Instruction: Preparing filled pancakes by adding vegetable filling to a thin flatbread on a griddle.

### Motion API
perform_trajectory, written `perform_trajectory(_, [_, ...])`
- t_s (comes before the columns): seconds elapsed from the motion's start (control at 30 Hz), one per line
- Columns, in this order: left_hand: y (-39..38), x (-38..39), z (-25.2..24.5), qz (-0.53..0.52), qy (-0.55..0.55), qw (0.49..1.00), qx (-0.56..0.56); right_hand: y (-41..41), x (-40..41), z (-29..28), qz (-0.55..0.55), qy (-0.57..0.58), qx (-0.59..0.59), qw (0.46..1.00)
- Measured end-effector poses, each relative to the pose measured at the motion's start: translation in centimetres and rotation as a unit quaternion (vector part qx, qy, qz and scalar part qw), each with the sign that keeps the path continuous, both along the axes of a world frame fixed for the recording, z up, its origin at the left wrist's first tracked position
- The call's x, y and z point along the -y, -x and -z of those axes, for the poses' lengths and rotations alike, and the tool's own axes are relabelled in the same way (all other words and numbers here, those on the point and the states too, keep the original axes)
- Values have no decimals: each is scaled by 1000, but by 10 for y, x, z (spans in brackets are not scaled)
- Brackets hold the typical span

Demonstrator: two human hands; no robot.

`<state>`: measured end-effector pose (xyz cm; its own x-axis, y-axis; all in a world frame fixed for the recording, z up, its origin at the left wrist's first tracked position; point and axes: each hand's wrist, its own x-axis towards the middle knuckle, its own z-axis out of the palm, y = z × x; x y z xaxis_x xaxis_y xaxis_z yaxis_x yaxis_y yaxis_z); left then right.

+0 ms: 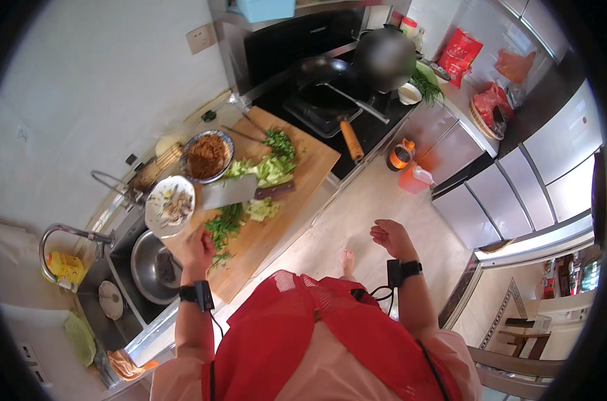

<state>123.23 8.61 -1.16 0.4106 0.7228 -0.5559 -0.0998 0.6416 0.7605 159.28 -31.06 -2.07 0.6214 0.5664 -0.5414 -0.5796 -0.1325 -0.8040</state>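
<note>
My left hand (pixel 199 249) is at the left end of the wooden cutting board (pixel 278 220), fingers curled, just below a white dish (pixel 158 215) holding food scraps. Whether it grips the dish's rim cannot be made out. Chopped green herbs (pixel 225 225) lie beside that hand. Across the board rests a cleaver (pixel 230 191) with a dark handle, among pieces of chopped cabbage (pixel 273 170). Behind it stands a blue-rimmed bowl (pixel 206 155) of brown minced food. My right hand (pixel 393 239) hangs over the floor, empty, with loosely bent fingers.
At left, a steel basin (pixel 155 270) sits in the sink, near a curved faucet (pixel 62 228). A wok (pixel 323 80) with a metal-shafted utensil (pixel 358 103) stands on the black stove (pixel 391 118). A dark bottle (pixel 399 156) and a pink jug (pixel 414 179) are on the floor.
</note>
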Motion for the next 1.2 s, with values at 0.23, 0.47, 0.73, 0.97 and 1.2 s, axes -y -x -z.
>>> perform_trajectory(0.23, [-104,95,5,205,57,977,13,-149,-49,46,-10,-30,-137,990])
perform_trajectory(0.47, [-192,160,48,235,204,950,2,-254,-70,223,-88,-30,-99,991])
perform_trajectory(0.73, [-298,202,97,296,218,929,44,-254,-143,292,19,29,-245,969])
perform_trajectory(0.97, [-359,208,129,274,241,930,41,-254,-161,305,94,-76,-244,962])
perform_trajectory(1.2, [-357,214,140,243,261,934,7,-257,-174,289,107,-104,-286,947])
